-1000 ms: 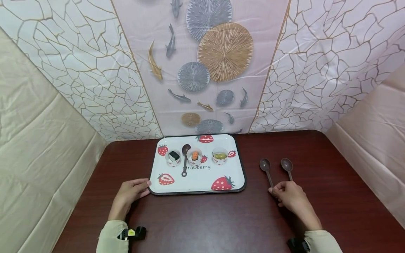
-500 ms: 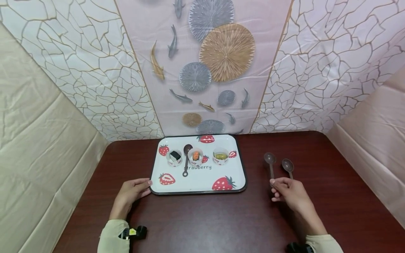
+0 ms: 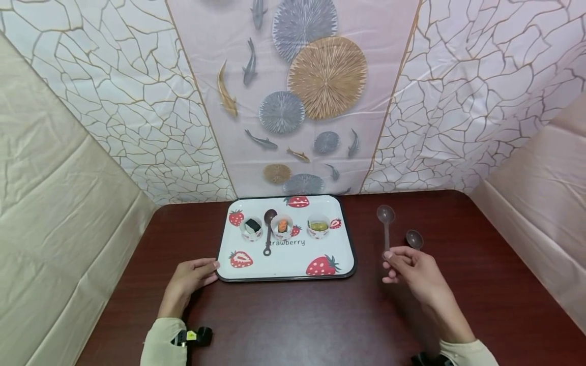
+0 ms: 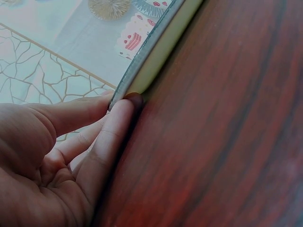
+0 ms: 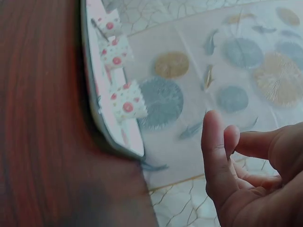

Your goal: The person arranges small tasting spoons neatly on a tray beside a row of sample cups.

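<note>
Spoons [image 3: 385, 215], three, right hand [image 3: 422, 278] pinching one, three cups [image 3: 318, 235], left hand [image 3: 188, 278] gripping one tray [image 3: 280, 264]

Room to pass lies on the table [image 3: 293, 320] before the tray [image 3: 274, 268]; three cups [image 3: 281, 236] obstruct its back half.

Tray [image 5: 135, 138]: cut off, right wrist view, top edge. Sleeves [image 3: 164, 348], 2: cut off, head view, lower edge. Resting spoon [image 3: 414, 239]: handle hidden behind right hand [image 3: 420, 274].
</note>
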A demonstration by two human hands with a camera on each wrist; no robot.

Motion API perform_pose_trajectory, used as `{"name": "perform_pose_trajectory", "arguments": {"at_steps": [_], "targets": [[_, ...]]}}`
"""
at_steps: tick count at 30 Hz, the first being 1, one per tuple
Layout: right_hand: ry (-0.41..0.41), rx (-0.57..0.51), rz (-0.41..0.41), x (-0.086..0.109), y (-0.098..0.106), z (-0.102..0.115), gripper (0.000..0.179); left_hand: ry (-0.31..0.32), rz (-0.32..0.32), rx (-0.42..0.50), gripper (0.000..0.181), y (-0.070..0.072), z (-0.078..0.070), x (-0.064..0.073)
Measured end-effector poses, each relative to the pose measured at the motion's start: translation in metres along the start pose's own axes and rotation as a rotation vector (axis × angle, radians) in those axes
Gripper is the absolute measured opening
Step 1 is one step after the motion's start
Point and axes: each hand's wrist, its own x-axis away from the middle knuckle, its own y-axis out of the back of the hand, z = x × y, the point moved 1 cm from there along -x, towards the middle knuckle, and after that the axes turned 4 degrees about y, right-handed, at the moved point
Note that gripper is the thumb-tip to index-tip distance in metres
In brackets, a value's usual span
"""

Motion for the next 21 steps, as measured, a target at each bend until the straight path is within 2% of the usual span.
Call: {"name": "perform_pose_trajectory", "arguments": {"at_steps": [9, 21], "targets": [[0.049, -0.041, 0.015, 0.002, -0.016, 0.022, 0.023, 0.003, -0.006, -0.008, 0.049, 0.0, -0.001, -0.001], [0.061, -0.045, 0.04, -0.005, -0.042, 0.038, 0.023, 0.008, -0.014, -0.02, 0.048, 0.0, 0.0, 0.0]]}}
